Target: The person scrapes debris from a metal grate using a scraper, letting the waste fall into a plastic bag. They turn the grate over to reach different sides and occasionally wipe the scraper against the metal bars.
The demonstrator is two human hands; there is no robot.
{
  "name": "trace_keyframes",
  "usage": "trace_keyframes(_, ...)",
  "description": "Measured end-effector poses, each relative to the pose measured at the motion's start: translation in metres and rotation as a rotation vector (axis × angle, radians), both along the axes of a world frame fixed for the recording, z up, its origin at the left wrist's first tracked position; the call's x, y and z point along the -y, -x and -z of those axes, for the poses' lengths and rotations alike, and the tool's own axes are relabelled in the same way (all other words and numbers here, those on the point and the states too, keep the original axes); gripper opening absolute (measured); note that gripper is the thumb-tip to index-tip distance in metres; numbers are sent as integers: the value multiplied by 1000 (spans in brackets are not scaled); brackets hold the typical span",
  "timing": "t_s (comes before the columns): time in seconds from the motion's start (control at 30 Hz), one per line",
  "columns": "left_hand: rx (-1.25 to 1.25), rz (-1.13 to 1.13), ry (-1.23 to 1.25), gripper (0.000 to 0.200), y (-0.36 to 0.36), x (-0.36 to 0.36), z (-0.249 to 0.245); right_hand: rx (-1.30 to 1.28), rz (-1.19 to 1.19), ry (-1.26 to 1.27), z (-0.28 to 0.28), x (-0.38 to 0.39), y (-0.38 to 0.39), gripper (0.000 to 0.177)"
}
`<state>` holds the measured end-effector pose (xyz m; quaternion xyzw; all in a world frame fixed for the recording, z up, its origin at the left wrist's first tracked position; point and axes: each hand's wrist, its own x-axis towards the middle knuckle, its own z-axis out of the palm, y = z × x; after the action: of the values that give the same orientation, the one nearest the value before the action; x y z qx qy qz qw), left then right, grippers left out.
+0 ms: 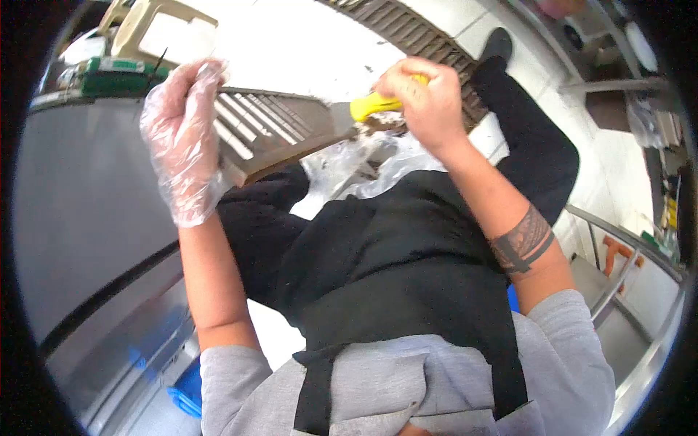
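My left hand [182,138], in a clear plastic glove, is closed at the left end of a slatted metal grate [302,149]. The grate is tilted above my lap, with brown grime on it. My bare right hand [425,98] is wrapped around the yellow handle of a scraper [367,107]. Its flat grey blade points left and meets the grate's right end, at least in this view. Below the grate, a clear plastic bag [378,163] with dark debris lies between my legs.
A second slatted grate [407,36] lies on the white tiled floor beyond. A grey panel [87,174] stands at my left, with a green box [116,76] and a beige plastic stool [156,33] behind it. Metal shelving [611,86] and a metal frame [618,269] flank my right.
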<state>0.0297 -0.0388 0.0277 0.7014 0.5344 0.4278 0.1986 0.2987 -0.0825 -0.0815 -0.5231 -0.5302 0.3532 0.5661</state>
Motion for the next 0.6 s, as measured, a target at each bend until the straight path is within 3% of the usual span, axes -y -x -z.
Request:
trace_keyframes(0.1, 131, -35, -4, 14, -4, -2, 4, 95, -97, -63, -6, -30, 11, 25)
trace_keyframes(0.17, 218, -6, 56, 13, -8, -1, 2, 19, -82, -14, 8, -39, 31, 24)
trace_keyframes(0.27, 225, 20, 51, 13, -12, -4, 3, -500, -160, 82, 12, -46, 59, 27)
trace_keyframes(0.3, 215, 22, 58, 13, -15, -5, 4, -511, -156, 86, 5, -46, 63, 27)
trace_keyframes(0.37, 185, 5, 25, 13, -19, -8, 4, -809, -284, 265, -24, -47, 69, 34)
trace_keyframes(0.43, 138, -11, 53, 13, -21, -8, 2, -830, -294, 177, -52, -53, 77, 39)
trace_keyframes(0.5, 104, -29, 70, 13, -20, -9, 3, -696, -347, 67, -86, -51, 74, 39)
trace_keyframes(0.6, 240, -66, -47, 14, -21, -13, 13, -763, -477, -9, -93, -49, 80, 37)
